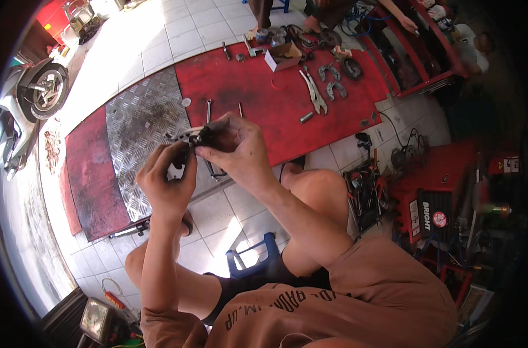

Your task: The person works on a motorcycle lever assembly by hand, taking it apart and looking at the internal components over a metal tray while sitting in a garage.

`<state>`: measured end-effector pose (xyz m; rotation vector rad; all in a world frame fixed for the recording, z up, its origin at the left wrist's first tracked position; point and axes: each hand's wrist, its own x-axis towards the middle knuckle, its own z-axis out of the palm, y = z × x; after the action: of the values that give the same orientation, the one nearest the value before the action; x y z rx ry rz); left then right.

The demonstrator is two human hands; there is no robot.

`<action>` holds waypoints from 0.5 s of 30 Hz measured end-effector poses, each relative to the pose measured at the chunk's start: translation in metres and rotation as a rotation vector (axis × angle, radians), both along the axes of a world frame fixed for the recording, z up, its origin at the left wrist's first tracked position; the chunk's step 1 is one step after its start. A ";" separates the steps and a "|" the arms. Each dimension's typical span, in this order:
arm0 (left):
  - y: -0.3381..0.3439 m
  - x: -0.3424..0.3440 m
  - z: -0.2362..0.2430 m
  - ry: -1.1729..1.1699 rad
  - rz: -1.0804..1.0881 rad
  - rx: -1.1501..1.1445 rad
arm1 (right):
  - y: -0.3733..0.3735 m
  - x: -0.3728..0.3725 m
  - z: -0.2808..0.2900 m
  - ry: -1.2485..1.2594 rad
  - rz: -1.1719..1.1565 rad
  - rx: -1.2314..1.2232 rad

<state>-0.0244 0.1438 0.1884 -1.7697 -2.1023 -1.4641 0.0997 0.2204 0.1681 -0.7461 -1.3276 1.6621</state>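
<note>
My left hand [168,180] and my right hand [241,145] meet above the near edge of the red work platform. Between their fingertips is a small dark mechanical part [197,139], with a curved pale strip along its far side; its exact kind I cannot make out. Fingers and thumb of both hands are pinched round it, and they hide much of it. Just beyond, a combination wrench [209,110] and a thin metal rod [240,109] lie on the red surface. Farther right are locking pliers [314,93], a metal socket [306,118] and curved brake shoes [336,90].
An open cardboard box [284,56] stands at the platform's far side, near another person's legs. A blue stool [252,255] is below me. To the right are loose tools [365,197] and a red toolbox [443,174]; a motorbike wheel [45,91] is at far left.
</note>
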 end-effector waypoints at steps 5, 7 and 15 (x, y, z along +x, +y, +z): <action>0.000 0.002 0.005 0.028 -0.101 0.071 | 0.000 0.005 0.005 0.017 -0.012 0.006; -0.001 0.001 0.004 0.046 -0.127 0.056 | 0.004 0.003 -0.002 -0.038 -0.015 0.013; -0.007 -0.011 0.017 0.074 -0.121 0.022 | 0.003 -0.012 -0.007 0.003 0.025 -0.082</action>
<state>-0.0358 0.1369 0.2058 -1.9430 -1.9683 -1.4178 0.0878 0.2232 0.1615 -0.7778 -1.2771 1.7457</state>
